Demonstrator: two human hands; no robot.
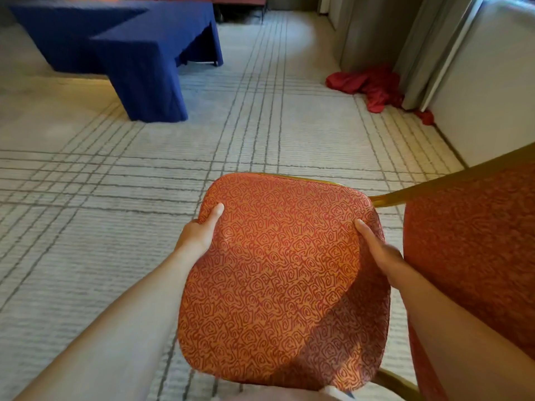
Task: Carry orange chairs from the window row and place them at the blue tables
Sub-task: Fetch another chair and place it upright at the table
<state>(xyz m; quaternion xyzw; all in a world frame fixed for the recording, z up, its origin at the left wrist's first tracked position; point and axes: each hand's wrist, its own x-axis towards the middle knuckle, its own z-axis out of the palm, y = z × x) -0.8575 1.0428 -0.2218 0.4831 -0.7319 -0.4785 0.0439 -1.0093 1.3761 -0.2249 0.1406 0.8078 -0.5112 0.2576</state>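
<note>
An orange chair with a swirl-patterned seat (278,273) and gold frame is held up in front of me over the carpet. My left hand (199,231) grips the seat's left edge, thumb on top. My right hand (379,251) grips its right edge, thumb lying on the fabric. The chair's padded back (474,244) stands at the right. The blue-clothed tables (139,56) stand at the far left, well apart from the chair.
A red cloth (373,85) lies crumpled on the floor by grey curtains (385,33) at the far right. A white wall panel (486,91) runs along the right side. Striped pale carpet (260,131) stretches between me and the tables.
</note>
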